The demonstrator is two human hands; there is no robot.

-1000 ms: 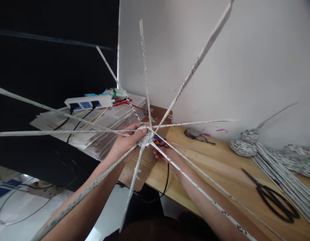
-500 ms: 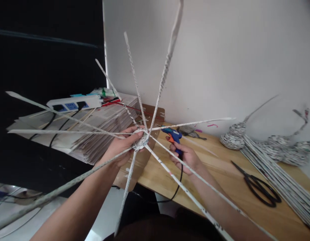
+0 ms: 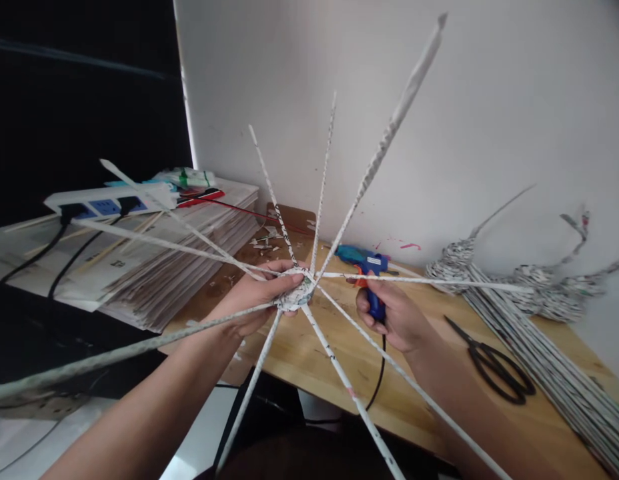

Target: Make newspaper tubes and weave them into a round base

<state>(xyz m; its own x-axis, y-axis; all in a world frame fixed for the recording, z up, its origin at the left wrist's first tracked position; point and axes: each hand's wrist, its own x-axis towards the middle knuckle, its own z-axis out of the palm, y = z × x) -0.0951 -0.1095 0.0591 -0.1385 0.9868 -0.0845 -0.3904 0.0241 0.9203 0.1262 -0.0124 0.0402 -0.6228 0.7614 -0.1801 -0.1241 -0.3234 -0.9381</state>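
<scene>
Between its thumb and fingers, my left hand [image 3: 262,297] grips the round woven centre of a paper-tube spoke frame [image 3: 300,298]. Several long rolled-newspaper spokes fan out from that centre in all directions. To the right, my right hand [image 3: 389,307] is wrapped round the handle of a blue glue gun [image 3: 375,283] with an orange trigger. The gun's nozzle points left toward the back of the frame, apart from the woven centre. One spoke crosses in front of the gun and partly covers it. A black cord hangs from the handle.
A stack of paper [image 3: 209,250] carries a white power strip [image 3: 102,205] at the left. Black scissors [image 3: 494,367] lie on the wooden table [image 3: 329,353] at the right. Beside them are a bundle of paper tubes [image 3: 549,353] and several woven paper pieces [image 3: 452,263]. A wall stands behind.
The spoke frame has turned clockwise in my left hand, its upper spokes leaning further right. My right hand has shifted slightly right with the glue gun. The camera view has moved too.
</scene>
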